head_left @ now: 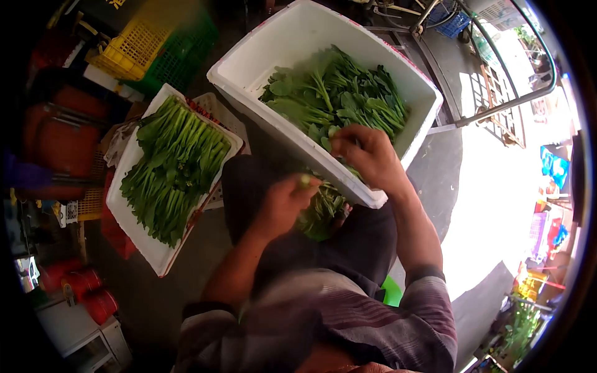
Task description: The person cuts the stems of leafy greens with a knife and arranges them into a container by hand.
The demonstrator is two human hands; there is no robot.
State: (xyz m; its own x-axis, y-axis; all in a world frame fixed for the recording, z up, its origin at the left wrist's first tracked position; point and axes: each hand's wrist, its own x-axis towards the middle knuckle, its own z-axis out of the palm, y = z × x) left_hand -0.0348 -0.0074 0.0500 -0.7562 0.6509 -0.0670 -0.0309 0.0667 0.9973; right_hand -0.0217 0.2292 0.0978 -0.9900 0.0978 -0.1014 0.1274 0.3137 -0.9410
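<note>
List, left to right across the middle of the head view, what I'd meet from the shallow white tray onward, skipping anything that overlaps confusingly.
Shallow white tray, left hand, right hand, bright sunlit ground, blue-and-white item.

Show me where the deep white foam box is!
In the head view, the box is at upper centre, right of the shallow white foam tray.

Box (283, 37) up front, greens (367, 93) inside; tray (127, 227) off left with more greens (177, 171) on it; crates (134, 46) past that; frame (507, 104) over right
</note>
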